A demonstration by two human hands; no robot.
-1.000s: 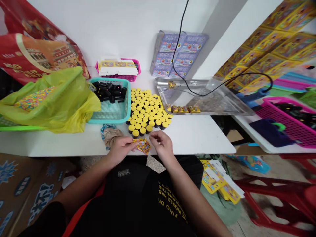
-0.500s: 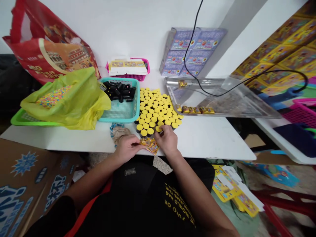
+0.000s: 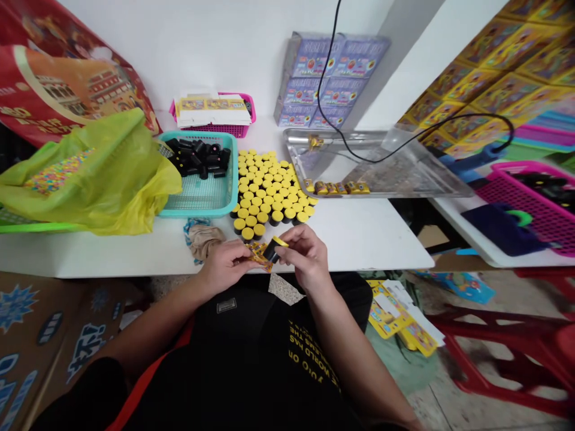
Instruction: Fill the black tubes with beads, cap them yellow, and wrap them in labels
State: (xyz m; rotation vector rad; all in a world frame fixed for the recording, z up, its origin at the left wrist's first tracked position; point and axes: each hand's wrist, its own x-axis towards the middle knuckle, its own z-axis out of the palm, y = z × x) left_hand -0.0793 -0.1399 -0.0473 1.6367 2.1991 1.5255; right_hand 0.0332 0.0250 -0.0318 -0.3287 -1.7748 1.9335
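My right hand is closed on a small black canister with a yellow lid, tilted above the table's front edge. Several colourful yellow-orange printed labels or wrappers are pinched in my left hand; their exact kind I cannot make out. The canister's lower end is right beside these printed pieces. Just beyond both hands stands a cluster of like canisters, black with yellow lids, packed upright on the white table. A beige cloth bundle with a blue-and-white edge lies to the left of the cluster.
A turquoise basket holds black cylinders. Left of it is a yellow plastic bag with coloured beads. A metal tray with small gold-wrapped pieces is at the right, a black cable hanging over it. Purple boxes stand behind.
My right hand has lifted one yellow-lidded canister out of the cluster and brought it, tilted, to the printed pieces in my left hand. The camera view has shifted to the right.
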